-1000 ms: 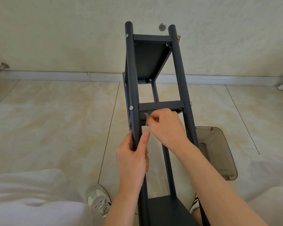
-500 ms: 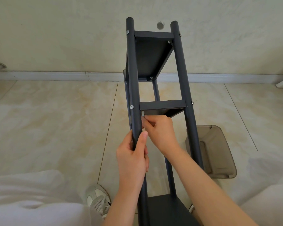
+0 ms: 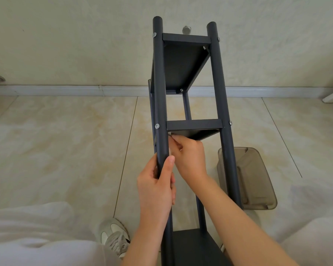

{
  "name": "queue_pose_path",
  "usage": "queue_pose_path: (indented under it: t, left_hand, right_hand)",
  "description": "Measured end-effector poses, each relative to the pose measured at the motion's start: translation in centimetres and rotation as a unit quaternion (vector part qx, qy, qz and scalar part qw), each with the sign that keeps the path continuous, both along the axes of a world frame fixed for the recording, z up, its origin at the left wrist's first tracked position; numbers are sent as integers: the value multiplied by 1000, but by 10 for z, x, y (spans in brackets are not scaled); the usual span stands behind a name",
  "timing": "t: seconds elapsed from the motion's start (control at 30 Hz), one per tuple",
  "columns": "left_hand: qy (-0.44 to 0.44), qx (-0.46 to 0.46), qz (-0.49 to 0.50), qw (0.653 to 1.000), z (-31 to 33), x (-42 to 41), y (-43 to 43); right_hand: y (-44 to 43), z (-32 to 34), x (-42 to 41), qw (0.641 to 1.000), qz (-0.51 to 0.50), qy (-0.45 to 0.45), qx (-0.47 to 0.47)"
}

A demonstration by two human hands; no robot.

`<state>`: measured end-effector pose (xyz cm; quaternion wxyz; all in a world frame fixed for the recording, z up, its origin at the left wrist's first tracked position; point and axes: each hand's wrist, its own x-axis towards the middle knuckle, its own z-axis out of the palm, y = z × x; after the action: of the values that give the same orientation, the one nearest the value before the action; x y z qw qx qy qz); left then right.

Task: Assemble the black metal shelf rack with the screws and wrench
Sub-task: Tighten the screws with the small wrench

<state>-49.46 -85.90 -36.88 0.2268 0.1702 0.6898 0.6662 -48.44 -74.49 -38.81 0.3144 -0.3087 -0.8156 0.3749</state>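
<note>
The black metal shelf rack [image 3: 216,77] leans away from me, its posts running from my lap toward the wall. My left hand [image 3: 155,186] grips the near left post below the middle shelf [image 3: 194,124]. Just under that shelf's left corner, my right hand [image 3: 188,156] pinches a small silvery wrench [image 3: 169,133]; only its tip shows beside the post. Silver screws sit in the posts at the middle shelf [image 3: 157,126] and at the top shelf [image 3: 154,34]. The bottom shelf [image 3: 194,246] lies between my forearms.
A smoky transparent plastic bin [image 3: 258,179] stands on the tiled floor right of the rack. My grey sneaker [image 3: 112,237] rests at lower centre, my light trousers at both lower corners. A white skirting board [image 3: 65,90] runs along the wall.
My right hand has moved left with the wrench, from under the shelf's middle toward the left post. The rack has tilted slightly. My left hand keeps its grip.
</note>
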Motion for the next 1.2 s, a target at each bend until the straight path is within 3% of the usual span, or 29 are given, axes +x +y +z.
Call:
queue_pose_path:
  t: [0.2,0.4,0.7,1.0,1.2]
  left_hand:
    - [-13,5,12,1000,0,0,-1]
    - [-17,4,24,1000,3,0,-2]
    - [20,22,37,999,12,-6,-3]
    - [33,28,35,998,10,-7,-5]
    - [37,30,41,998,10,-7,-5]
  right_hand:
    - [0,16,18,995,-17,-95,-13]
    - [0,32,16,990,6,-113,-79]
    - [1,49,6,995,13,-41,-89]
    - [-5,47,3,995,39,-48,-75]
    - [-11,27,-10,998,20,35,-48]
